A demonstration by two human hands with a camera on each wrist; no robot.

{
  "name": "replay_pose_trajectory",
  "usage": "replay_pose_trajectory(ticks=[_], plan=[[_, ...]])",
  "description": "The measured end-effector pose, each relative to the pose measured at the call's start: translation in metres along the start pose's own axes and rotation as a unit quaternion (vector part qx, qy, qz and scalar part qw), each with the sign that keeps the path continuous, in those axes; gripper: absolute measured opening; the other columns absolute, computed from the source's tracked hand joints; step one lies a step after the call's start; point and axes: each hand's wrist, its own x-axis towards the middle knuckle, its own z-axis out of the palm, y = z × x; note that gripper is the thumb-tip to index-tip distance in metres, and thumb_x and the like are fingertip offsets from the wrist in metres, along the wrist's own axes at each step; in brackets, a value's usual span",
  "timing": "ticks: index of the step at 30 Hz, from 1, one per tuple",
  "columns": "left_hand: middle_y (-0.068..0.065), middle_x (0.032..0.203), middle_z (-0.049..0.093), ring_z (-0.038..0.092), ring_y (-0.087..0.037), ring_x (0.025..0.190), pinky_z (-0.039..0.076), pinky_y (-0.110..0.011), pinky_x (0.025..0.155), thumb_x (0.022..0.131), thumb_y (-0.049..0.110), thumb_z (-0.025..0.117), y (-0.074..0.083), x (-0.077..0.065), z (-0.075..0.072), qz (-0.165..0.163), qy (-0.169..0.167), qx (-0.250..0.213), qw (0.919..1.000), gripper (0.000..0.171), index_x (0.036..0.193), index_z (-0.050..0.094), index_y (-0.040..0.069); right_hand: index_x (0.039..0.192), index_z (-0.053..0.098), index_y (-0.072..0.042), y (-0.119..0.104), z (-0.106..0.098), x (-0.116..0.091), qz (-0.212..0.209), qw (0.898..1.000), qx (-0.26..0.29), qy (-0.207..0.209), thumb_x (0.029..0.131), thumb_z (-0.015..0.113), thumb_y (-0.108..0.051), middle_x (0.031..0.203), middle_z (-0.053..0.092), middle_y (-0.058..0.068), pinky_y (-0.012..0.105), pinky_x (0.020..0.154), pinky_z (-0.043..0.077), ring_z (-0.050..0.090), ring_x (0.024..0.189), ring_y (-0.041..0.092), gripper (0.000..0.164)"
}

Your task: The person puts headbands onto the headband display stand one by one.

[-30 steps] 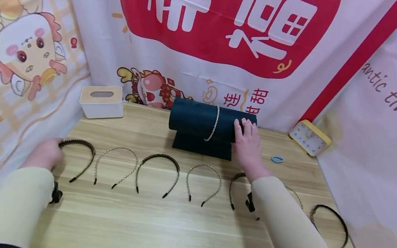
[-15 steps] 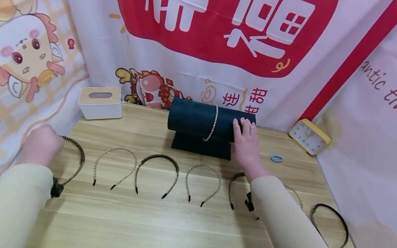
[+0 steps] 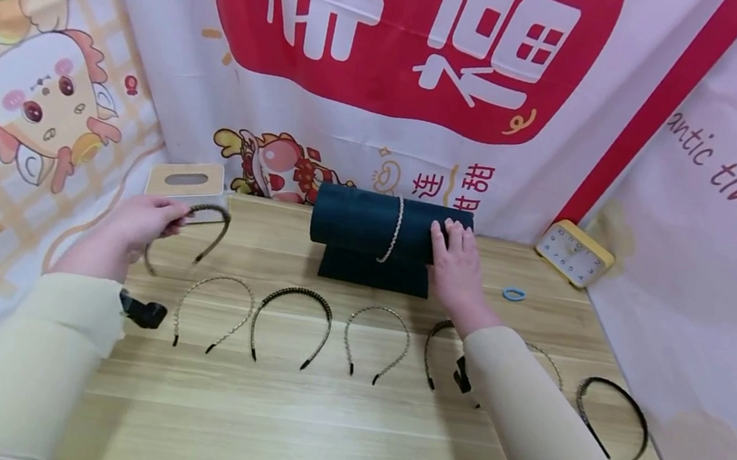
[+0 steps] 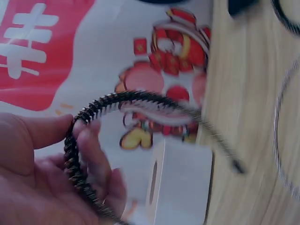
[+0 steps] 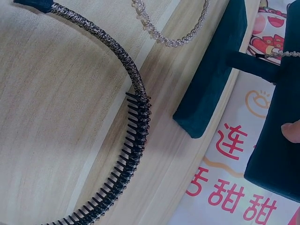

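My left hand [image 3: 134, 223] pinches a dark toothed headband [image 4: 136, 96] between thumb and fingers. It is raised in front of the tissue box, arch upward with its ends hanging down. My right hand [image 3: 459, 279] rests on the right end of a dark green roll-shaped display stand [image 3: 356, 217], fingers laid over the top. A thin braided silver headband [image 3: 397, 230] hangs around the roll near its middle. In the right wrist view only a fingertip [image 5: 292, 132] shows on the roll; the rest of that hand is hidden.
Several headbands lie in a row, including a dark one [image 3: 297, 291] and a silver one [image 3: 381, 309]. My right sleeve [image 3: 538, 420] covers parts of others. A tissue box [image 3: 206, 173] stands at back left, a yellow clock [image 3: 575, 255] and blue ring [image 3: 513, 300] at right.
My left hand has lifted the leftmost headband off the table and carried it up and right, toward the tissue box. The right hand stays on the stand.
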Motion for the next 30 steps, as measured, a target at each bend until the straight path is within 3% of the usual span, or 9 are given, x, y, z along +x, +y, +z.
replay_pose_trajectory(ticks=[1,3,7,12,17,22,30], plan=[[0.007,0.086,0.062,0.06,-0.005,0.078,0.049,-0.021,0.076,0.107,0.024,0.043,0.003,0.003,0.006,0.011,-0.015,-0.033,0.9993,0.041,0.124,0.051,-0.012,0.151,0.031,-0.002,0.0,0.0,0.0,-0.001,1.0,-0.002,0.0,0.092,0.07,-0.021,0.149,0.028,0.027,0.045,0.119,0.002,0.025,0.139,0.042,0.073],[0.011,0.082,0.063,0.062,-0.001,0.076,0.051,-0.017,0.076,0.106,0.013,0.043,0.01,0.007,0.017,0.028,-0.045,-0.089,0.9946,0.034,0.125,0.045,-0.014,0.15,0.031,-0.001,0.0,0.0,0.0,-0.001,1.0,-0.002,-0.001,0.092,0.07,-0.021,0.149,0.028,0.027,0.045,0.119,0.002,0.025,0.139,0.042,0.073],[0.002,0.098,0.063,0.065,-0.005,0.088,0.051,-0.024,0.09,0.106,0.005,0.038,0.025,0.015,0.04,0.043,-0.073,-0.15,0.985,0.041,0.138,0.03,-0.018,0.151,0.031,-0.002,0.0,0.0,0.0,0.004,1.0,0.002,-0.003,0.092,0.07,-0.02,0.15,0.027,0.027,0.045,0.119,0.001,0.025,0.139,0.042,0.072],[-0.012,0.118,0.047,0.06,-0.01,0.099,0.046,-0.04,0.101,0.105,0.001,0.036,0.046,0.025,0.073,0.052,-0.051,-0.227,0.9712,0.044,0.143,0.023,-0.016,0.151,0.031,-0.002,0.0,-0.001,0.0,0.004,1.0,0.004,-0.005,0.093,0.069,-0.02,0.15,0.027,0.027,0.045,0.119,-0.001,0.024,0.139,0.042,0.072],[-0.012,0.117,0.045,0.056,-0.014,0.101,0.048,-0.036,0.099,0.104,-0.001,0.039,0.067,0.032,0.104,0.057,-0.019,-0.296,0.9532,0.042,0.143,0.029,-0.015,0.151,0.031,-0.002,0.0,-0.001,0.001,0.001,1.0,-0.001,-0.001,0.092,0.07,-0.019,0.149,0.028,0.027,0.045,0.119,0.001,0.026,0.138,0.042,0.073],[-0.016,0.119,0.046,0.058,-0.016,0.099,0.051,-0.029,0.092,0.104,-0.002,0.04,0.084,0.035,0.132,0.059,-0.01,-0.34,0.9384,0.04,0.142,0.033,-0.013,0.151,0.031,-0.003,0.0,0.0,0.001,0.002,1.0,-0.009,-0.005,0.092,0.07,-0.022,0.149,0.028,0.027,0.046,0.119,0.003,0.026,0.138,0.042,0.074],[-0.02,0.124,0.049,0.06,-0.017,0.096,0.05,-0.034,0.094,0.104,0.0,0.043,0.1,0.039,0.168,0.058,-0.003,-0.343,0.9376,0.036,0.138,0.039,-0.01,0.151,0.031,-0.003,0.0,0.002,0.001,0.005,1.0,-0.004,0.0,0.091,0.072,-0.021,0.149,0.028,0.026,0.046,0.119,0.002,0.026,0.138,0.042,0.075]])
